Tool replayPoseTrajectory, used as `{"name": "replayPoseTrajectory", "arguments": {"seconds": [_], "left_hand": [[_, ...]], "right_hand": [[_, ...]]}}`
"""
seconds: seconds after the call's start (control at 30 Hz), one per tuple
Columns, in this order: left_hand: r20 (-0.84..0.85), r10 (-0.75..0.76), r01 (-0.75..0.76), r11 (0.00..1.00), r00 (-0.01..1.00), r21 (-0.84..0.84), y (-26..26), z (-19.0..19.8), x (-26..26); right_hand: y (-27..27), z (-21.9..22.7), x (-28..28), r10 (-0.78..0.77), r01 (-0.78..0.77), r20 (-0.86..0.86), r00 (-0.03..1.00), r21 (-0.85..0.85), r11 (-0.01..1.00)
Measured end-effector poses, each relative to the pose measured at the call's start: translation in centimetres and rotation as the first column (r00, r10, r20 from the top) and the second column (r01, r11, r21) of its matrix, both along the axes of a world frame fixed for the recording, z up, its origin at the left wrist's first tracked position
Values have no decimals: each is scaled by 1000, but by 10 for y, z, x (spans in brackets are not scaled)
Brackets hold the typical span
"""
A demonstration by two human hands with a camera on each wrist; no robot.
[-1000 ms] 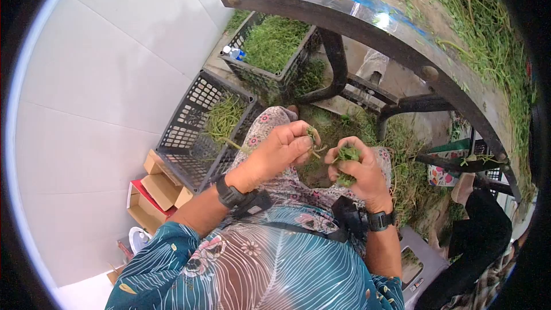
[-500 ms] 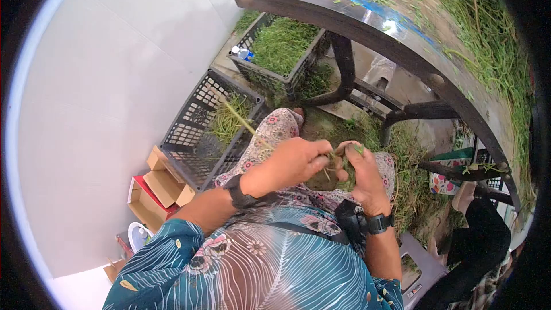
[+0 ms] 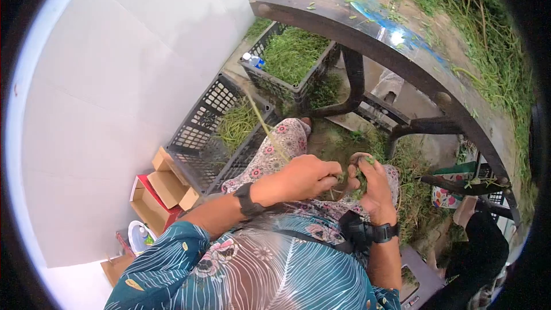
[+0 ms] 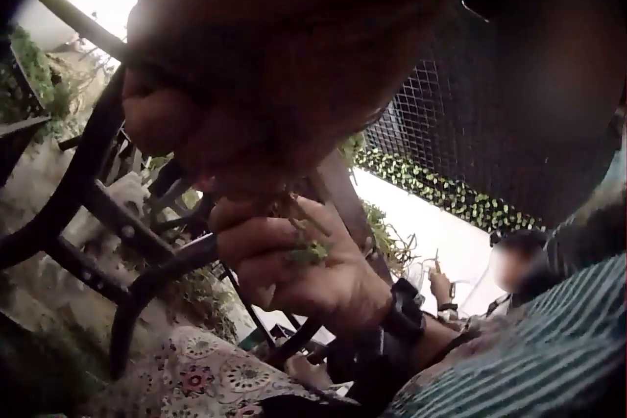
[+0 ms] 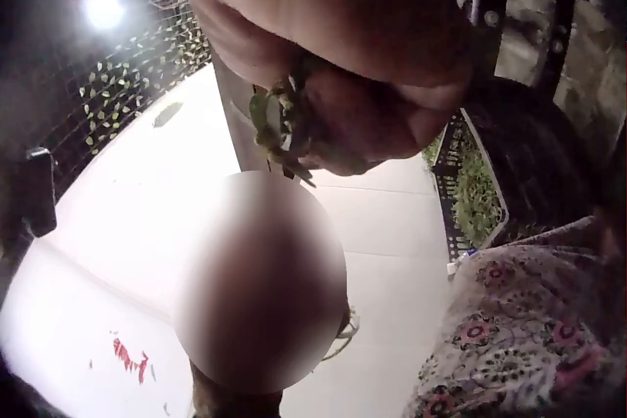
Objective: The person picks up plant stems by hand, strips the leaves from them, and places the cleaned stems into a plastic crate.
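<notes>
Both hands meet over the lap, close together. The left hand has its fingers curled round a long pale green stem, which sticks out behind the hand toward the upper left. In the right hand, bent fingers and thumb hold a small bunch of green leaves. The left wrist view shows leaf bits at the right hand's fingers, right by the dark left hand above. Leafy sprigs poke out of the right hand in its own wrist view.
Left of the knees, a black plastic crate contains long stems. Behind it, another crate is full of greens, with a bottle at its edge. A table bearing heaped greens curves overhead. Cardboard boxes stand lower left.
The left hand has shifted right toward the right hand, and the long stem now juts out behind it. The leaves stay in the right hand. The head view has shifted slightly.
</notes>
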State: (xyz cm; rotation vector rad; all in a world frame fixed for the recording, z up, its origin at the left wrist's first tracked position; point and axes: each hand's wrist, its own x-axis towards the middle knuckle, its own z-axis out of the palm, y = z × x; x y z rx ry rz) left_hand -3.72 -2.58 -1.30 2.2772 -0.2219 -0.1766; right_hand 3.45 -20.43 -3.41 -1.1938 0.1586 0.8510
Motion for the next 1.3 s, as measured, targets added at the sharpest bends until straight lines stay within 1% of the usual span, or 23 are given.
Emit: {"name": "replayPoseTrajectory", "arguments": {"seconds": [0.07,0.17,0.27,0.3,0.53,0.63,0.67,0.7,0.73,0.77,0.8,0.83,0.9,0.97,1.0,1.03,1.1,1.13,1.17,1.2,1.23,1.27,1.3], "left_hand": [[-15,18,-18,999,1000,-43,2,0,-1],[-47,15,-18,998,999,-55,9,0,-4],[-112,-5,-4,997,994,-79,17,-7,-8],[-116,-6,-5,996,993,-88,19,-10,-10],[-136,57,-77,986,989,-148,34,-15,-17],[-163,49,-76,984,985,-164,43,-25,-20],[-156,63,-91,980,986,-176,47,-24,-22],[-150,77,-104,977,986,-186,50,-21,-23],[-147,86,-114,974,985,-196,52,-20,-24],[-151,87,-115,975,985,-189,53,-22,-24],[-156,86,-114,977,984,-180,54,-23,-25],[-163,87,-115,979,983,-170,56,-24,-25],[-187,108,-139,977,976,-163,59,-17,-26],[-179,153,-183,969,972,-168,63,-8,-27],[-160,185,-213,960,970,-180,63,-4,-28],[-143,217,-242,951,966,-193,64,-2,-28],[-14,264,-258,930,964,-261,63,-3,-27],[43,285,-260,920,958,-293,61,-3,-26],[53,239,-213,929,970,-302,58,1,-25],[66,193,-164,937,979,-308,56,11,-21],[83,147,-114,943,986,-313,51,18,-18],[160,125,-70,948,979,-311,44,23,-15],[236,101,-25,952,967,-305,36,26,-11]], "right_hand": [[-3,-6,3,-34,35,-26,999,34,999],[-8,-22,5,-23,27,184,983,-23,999],[-9,-25,12,-148,175,-178,973,142,974],[-9,-33,16,-186,226,-241,953,149,963],[-5,-68,27,-225,251,-336,915,35,967],[4,-91,31,-182,192,-357,916,-8,981],[10,-108,39,-64,56,-136,989,-56,997],[15,-125,47,62,-45,102,993,-162,986],[30,-124,53,167,-77,311,936,-283,956],[43,-121,68,403,-149,580,708,-435,888],[65,-100,81,542,-65,752,375,-562,824],[101,-37,98,559,-148,779,286,-540,828],[144,-10,123,537,-166,678,502,-534,829],[153,-26,128,457,-73,822,339,-462,884],[150,-32,124,364,-220,704,610,-291,931],[151,-25,115,255,-245,488,835,-85,966],[132,-22,88,486,-501,203,850,28,865],[123,-28,69,537,-551,187,823,28,834],[114,-34,51,583,-596,172,794,31,802],[108,-36,39,575,-643,491,655,-38,765],[104,-37,29,508,-664,749,426,-124,738],[103,-36,20,392,-655,910,136,-214,725],[102,-9,3,525,-666,507,684,140,733]]}}
